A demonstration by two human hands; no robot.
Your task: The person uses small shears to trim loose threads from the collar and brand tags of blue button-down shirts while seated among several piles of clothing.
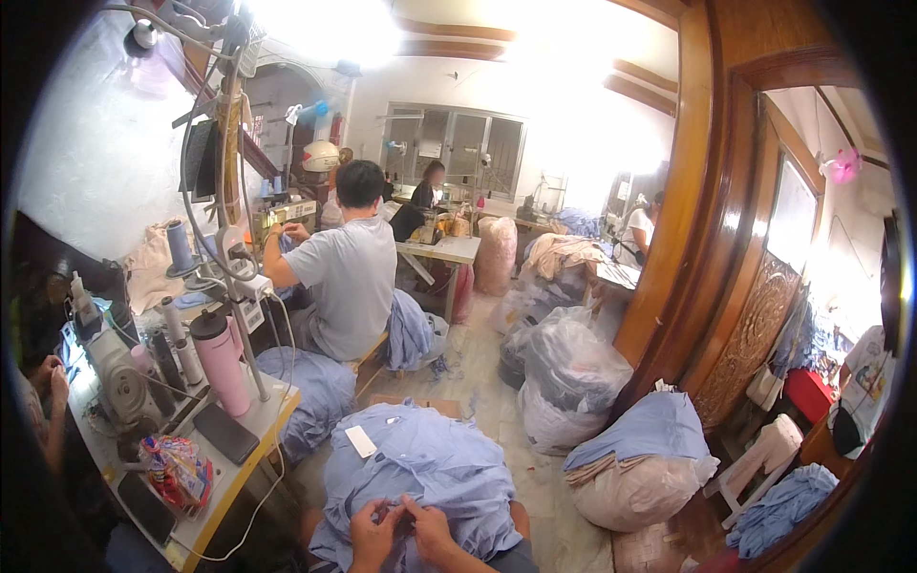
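Head view, and we're over the blue garment pile on our lap: at its near edge our left hand, fingers curled, pinches the cloth, and just beside it our right hand pinches too, tips drawn together. Right of the pile, a pale sack bulges under blue cloth; farther beyond the pile, a translucent plastic bag is stuffed full. Left of it, a lidded pink tumbler hides its contents.

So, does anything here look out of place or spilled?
Blue scraps lie strewn on the floor beyond the blue garment heap, like unswept litter. Also, a pink tumbler stands near the sewing machine, perhaps an odd spot for a drink.
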